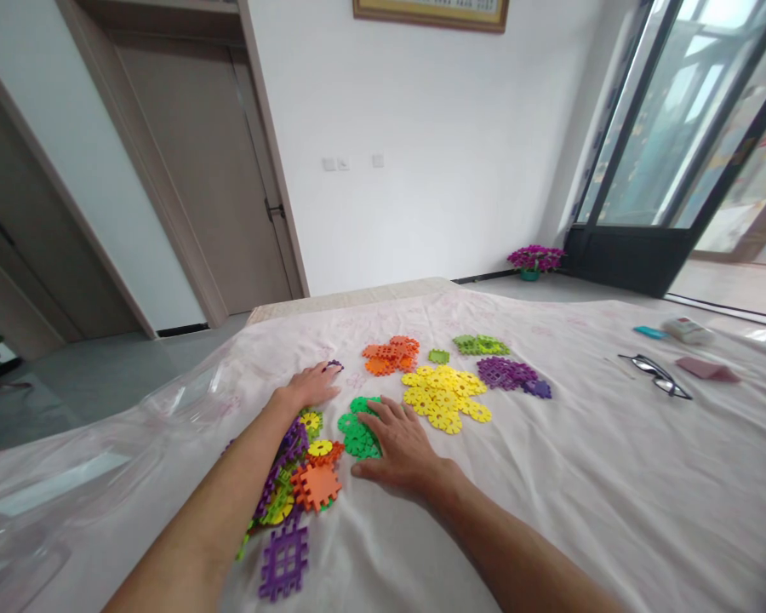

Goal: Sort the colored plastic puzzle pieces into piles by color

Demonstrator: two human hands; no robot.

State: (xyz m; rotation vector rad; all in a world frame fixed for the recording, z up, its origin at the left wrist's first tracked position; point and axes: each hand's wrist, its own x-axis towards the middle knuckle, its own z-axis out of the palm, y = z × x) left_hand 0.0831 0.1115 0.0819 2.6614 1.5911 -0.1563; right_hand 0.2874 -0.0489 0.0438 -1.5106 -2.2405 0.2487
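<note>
Flat plastic interlocking pieces lie sorted by colour on a pale cloth (pixel 549 477). My left hand (pixel 311 385) reaches forward with its fingertips on a small purple piece (pixel 335 365). My right hand (pixel 401 444) lies flat, fingers spread, on a dark green pile (pixel 356 426). Beyond it sit a yellow pile (pixel 445 393), an orange pile (pixel 391 354), a light green pile (pixel 480 345) and a purple pile (pixel 509 375). A mixed heap (pixel 299 481) lies under my left forearm, with a purple grid piece (pixel 284 560) nearest me.
Black glasses (pixel 656 375), a pink case (pixel 705 369), a white box (pixel 688 329) and a teal item (pixel 649 332) lie at the right. A clear plastic bag (pixel 70 477) lies at the left. Doors, a flower pot (pixel 534 259) and glass sliding doors stand beyond.
</note>
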